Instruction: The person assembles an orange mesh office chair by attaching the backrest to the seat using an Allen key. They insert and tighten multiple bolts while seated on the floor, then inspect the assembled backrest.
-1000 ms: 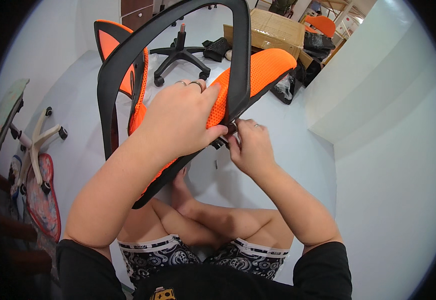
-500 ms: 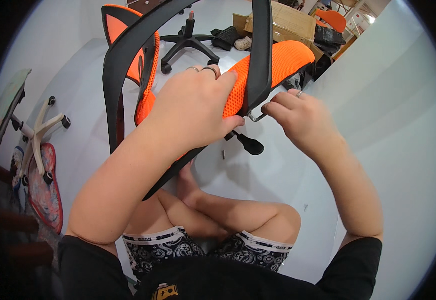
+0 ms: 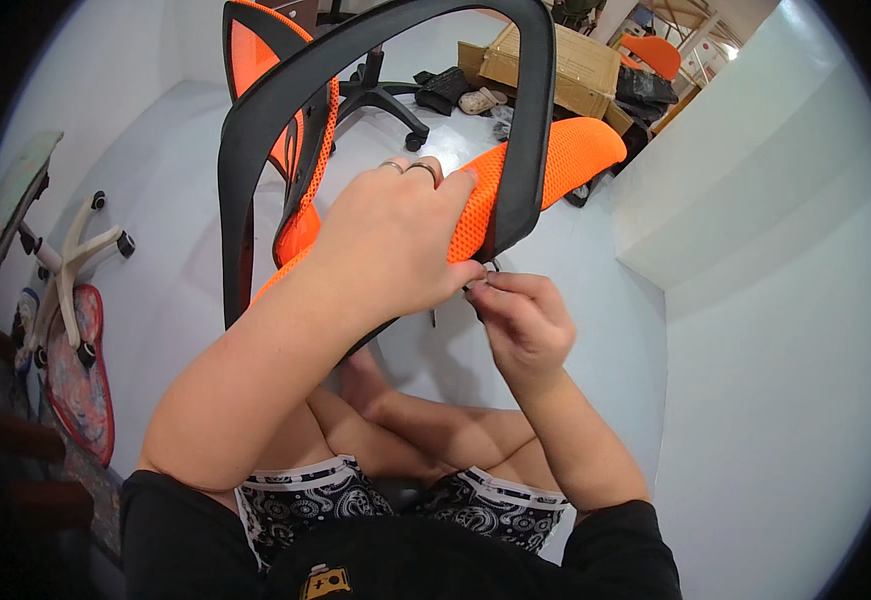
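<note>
An orange mesh chair seat (image 3: 584, 160) stands tilted in front of me, joined to an upright orange-and-black backrest (image 3: 256, 60). A looped black armrest (image 3: 534, 110) arches over its near side. Over the seat's edge my left hand (image 3: 391, 235) is closed, fingers on the mesh and thumb below, by the armrest's lower end. Just under that thumb, my right hand (image 3: 528, 325) pinches a small L-shaped hex key (image 3: 496, 266) at the foot of the armrest. Fingers hide most of the key, and the fastener cannot be seen.
Beyond the seat stand a black wheeled chair base (image 3: 381, 100), clogs (image 3: 481, 100) and an open cardboard box (image 3: 556, 70). At the left are a chair with a white base (image 3: 76, 265) and a patterned red-edged mat (image 3: 81, 385). A white wall (image 3: 766, 250) rises at the right.
My right hand has swung left and toward me with the hex key, now close to my left thumb. The seat and armrest have shifted slightly; my left hand keeps its grip.
</note>
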Demonstrator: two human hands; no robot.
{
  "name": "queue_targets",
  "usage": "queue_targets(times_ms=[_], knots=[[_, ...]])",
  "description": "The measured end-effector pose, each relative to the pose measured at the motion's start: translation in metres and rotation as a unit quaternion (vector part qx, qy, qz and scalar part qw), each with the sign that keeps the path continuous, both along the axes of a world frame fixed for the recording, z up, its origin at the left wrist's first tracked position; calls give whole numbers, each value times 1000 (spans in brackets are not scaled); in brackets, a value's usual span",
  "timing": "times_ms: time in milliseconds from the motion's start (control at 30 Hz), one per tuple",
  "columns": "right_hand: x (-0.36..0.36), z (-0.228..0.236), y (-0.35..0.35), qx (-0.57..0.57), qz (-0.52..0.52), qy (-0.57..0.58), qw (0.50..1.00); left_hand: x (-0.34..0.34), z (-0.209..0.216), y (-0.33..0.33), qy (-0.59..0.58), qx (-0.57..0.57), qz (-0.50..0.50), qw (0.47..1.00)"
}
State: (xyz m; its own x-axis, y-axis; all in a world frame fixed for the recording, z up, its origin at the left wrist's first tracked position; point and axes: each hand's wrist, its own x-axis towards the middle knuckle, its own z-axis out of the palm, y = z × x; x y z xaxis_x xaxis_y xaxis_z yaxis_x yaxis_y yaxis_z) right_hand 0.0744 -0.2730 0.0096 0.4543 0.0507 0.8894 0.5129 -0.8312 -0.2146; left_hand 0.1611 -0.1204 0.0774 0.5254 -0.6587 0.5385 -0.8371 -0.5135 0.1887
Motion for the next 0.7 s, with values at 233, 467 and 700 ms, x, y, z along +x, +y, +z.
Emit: queue_targets(times_ms=[233,467,700], knots=[[-2,-7,-16,-54,-18,67,996,-5,3,1,14,8,1,1000],[9,-12,-6,342,29,243,907,0,2,2,14,16,4,1000],[12,30,-19,145,-39,496,855,3,3,4,19,20,10,1000]])
